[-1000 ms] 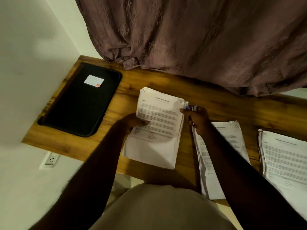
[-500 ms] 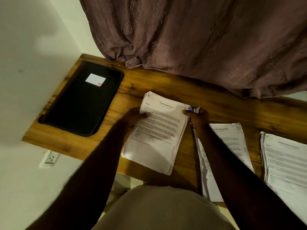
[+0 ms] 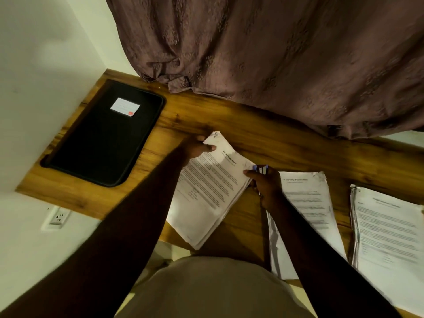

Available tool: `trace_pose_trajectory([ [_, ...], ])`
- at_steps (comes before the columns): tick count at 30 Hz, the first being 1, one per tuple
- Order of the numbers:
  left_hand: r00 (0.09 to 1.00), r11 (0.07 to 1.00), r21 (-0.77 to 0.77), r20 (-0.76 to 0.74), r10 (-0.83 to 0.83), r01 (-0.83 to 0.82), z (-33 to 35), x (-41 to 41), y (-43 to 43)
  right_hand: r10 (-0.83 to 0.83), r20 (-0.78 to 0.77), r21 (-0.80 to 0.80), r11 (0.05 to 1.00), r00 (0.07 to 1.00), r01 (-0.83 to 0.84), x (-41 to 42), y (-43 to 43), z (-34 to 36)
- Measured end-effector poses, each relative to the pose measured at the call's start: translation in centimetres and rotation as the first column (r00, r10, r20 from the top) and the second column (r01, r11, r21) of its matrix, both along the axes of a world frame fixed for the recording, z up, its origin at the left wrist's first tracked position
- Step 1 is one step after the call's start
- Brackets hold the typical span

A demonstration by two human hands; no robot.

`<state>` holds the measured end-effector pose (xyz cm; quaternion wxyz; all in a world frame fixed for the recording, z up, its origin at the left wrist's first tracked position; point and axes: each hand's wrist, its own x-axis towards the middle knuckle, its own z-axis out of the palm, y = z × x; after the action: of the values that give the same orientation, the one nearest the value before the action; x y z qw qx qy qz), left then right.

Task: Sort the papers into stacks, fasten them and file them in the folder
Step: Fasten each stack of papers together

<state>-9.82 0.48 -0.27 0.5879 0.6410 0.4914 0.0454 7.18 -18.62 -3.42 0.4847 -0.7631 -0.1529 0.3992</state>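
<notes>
A thick stack of printed papers [image 3: 208, 189] lies tilted on the wooden desk [image 3: 286, 143] in front of me. My left hand [image 3: 197, 146] grips its far left corner, thumb on top. My right hand [image 3: 263, 182] pinches the stack's right corner and also holds small blue and dark clips [image 3: 261, 168] between its fingers. A second paper stack [image 3: 309, 198] lies to the right, partly under my right forearm. A third stack [image 3: 390, 237] sits at the far right. The closed black folder [image 3: 103, 136] with a white label lies at the desk's left end.
A brownish patterned curtain [image 3: 275, 53] hangs over the back of the desk. White walls bound the left side, with a power socket [image 3: 57, 218] below the desk edge. My torso in a beige garment fills the bottom middle.
The stack between my hands has turned clockwise and now lies slanted. My left hand moved from its left edge up to its far corner. The right hand stayed on the right corner.
</notes>
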Motion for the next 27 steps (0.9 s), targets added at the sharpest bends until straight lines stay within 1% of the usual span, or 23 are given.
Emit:
trace_pose_trajectory([
  [1,1.000,1.000,0.005,0.003,0.001,-0.001,0.0,0.0,0.0,0.028,0.035,-0.012,1.000,0.999,-0.027,0.0,-0.2,-0.1],
  [2,1.000,1.000,0.005,0.010,-0.004,0.004,0.1,0.0,0.0,0.049,0.110,-0.048,0.998,0.993,-0.044,0.1,-0.4,0.0],
  [4,1.000,1.000,-0.025,0.005,-0.015,0.015,0.3,0.1,0.0,0.027,0.318,-0.111,0.994,0.948,0.009,0.5,-0.6,0.7],
  [5,1.000,0.999,-0.038,-0.006,-0.024,0.024,0.4,0.2,0.0,-0.011,0.396,-0.092,0.994,0.918,0.052,0.8,-0.4,1.3],
  [6,0.999,0.999,-0.037,-0.016,-0.036,0.035,0.4,0.4,0.0,-0.051,0.427,-0.032,0.997,0.903,0.072,1.2,0.0,1.8],
  [8,0.994,0.995,0.004,-0.041,-0.098,0.098,0.7,0.9,-0.1,-0.073,0.362,0.126,0.992,0.929,0.029,2.1,1.3,3.0],
  [9,0.989,0.990,0.026,-0.058,-0.136,0.138,0.9,1.1,-0.2,-0.031,0.345,0.170,0.985,0.938,-0.030,2.6,1.9,3.3],
  [10,0.983,0.984,0.043,-0.074,-0.167,0.170,1.1,1.4,-0.4,0.059,0.378,0.172,0.976,0.924,-0.133,3.1,2.6,3.6],
  [11,0.978,0.979,0.051,-0.084,-0.191,0.195,1.2,1.7,-0.5,0.174,0.437,0.132,0.958,0.882,-0.254,3.4,3.2,4.0],
  [13,0.968,0.969,0.072,-0.105,-0.226,0.235,1.5,2.0,-0.7,0.379,0.528,0.032,0.885,0.760,-0.464,3.9,4.3,4.3],
  [16,0.955,0.951,0.113,-0.117,-0.273,0.286,1.4,2.6,-1.1,0.572,0.573,-0.056,0.742,0.587,-0.668,4.1,5.3,4.2],
  [17,0.953,0.947,0.130,-0.123,-0.278,0.294,1.4,2.7,-1.3,0.617,0.551,-0.096,0.716,0.562,-0.692,4.0,5.4,4.1],
  [20,0.950,0.938,0.179,-0.159,-0.269,0.296,0.9,3.0,-1.6,0.668,0.472,-0.130,0.698,0.575,-0.704,3.6,5.6,3.8],
  [25,0.942,0.916,0.236,-0.172,-0.290,0.325,1.0,3.0,-2.0,0.697,0.443,-0.127,0.671,0.564,-0.731,4.1,5.8,3.5],
  [27,0.938,0.909,0.246,-0.175,-0.300,0.337,1.1,2.9,-2.0,0.683,0.470,-0.120,0.676,0.558,-0.727,4.3,5.8,3.5],
])
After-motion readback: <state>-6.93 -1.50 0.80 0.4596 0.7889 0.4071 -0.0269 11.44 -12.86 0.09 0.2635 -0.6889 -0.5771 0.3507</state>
